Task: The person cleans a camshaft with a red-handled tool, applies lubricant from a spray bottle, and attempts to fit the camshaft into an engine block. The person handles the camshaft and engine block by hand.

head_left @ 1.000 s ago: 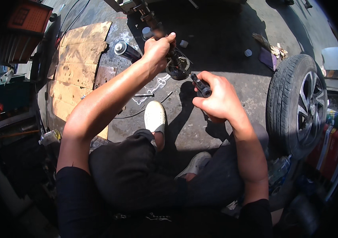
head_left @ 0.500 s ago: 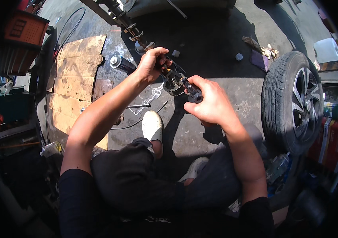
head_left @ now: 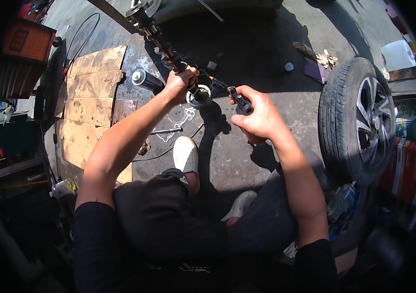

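A long dark camshaft with lobes along it slants from the upper left toward me, and my left hand is wrapped round its lower part. Just below that hand, a toothed gear sits at the shaft's near end. My right hand is closed round a black handheld tool with orange parts. A thin dark piece reaches from the tool toward the shaft; its tip is hard to make out. The tool's body stands apart from the gear, to its right.
Stained cardboard lies on the left. Near it are a spray can, a pale gasket and a black rod. A car wheel stands on the right. Beyond my right hand lie a white cap and a purple cloth.
My left hand and the gear end of the camshaft have shifted left. The gap between the shaft and the tool has widened; my right hand has barely moved.
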The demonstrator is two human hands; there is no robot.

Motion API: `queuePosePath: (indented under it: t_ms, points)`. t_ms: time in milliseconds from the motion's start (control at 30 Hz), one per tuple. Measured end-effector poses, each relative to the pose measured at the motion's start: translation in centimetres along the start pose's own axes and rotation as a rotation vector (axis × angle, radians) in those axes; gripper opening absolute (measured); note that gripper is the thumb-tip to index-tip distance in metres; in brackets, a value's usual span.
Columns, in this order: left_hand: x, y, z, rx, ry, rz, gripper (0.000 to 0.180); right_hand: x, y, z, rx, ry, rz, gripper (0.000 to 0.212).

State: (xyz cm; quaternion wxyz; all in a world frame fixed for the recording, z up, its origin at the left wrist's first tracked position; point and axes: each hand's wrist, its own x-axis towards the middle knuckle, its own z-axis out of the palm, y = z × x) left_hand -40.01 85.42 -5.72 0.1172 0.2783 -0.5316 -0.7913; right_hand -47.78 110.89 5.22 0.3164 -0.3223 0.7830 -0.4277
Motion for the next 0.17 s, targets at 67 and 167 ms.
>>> queuePosePath:
  t_ms: [67,167]
  points:
    - [0.4,-0.4,-0.8,0.140,0.008,-0.009,0.014,0.0,0.3,0.4,0.066,-0.024,-0.003,0.043]
    - [1.2,-0.6,-0.8,0.252,0.032,-0.073,0.013,-0.2,0.5,0.9,0.162,-0.003,-0.164,0.041]
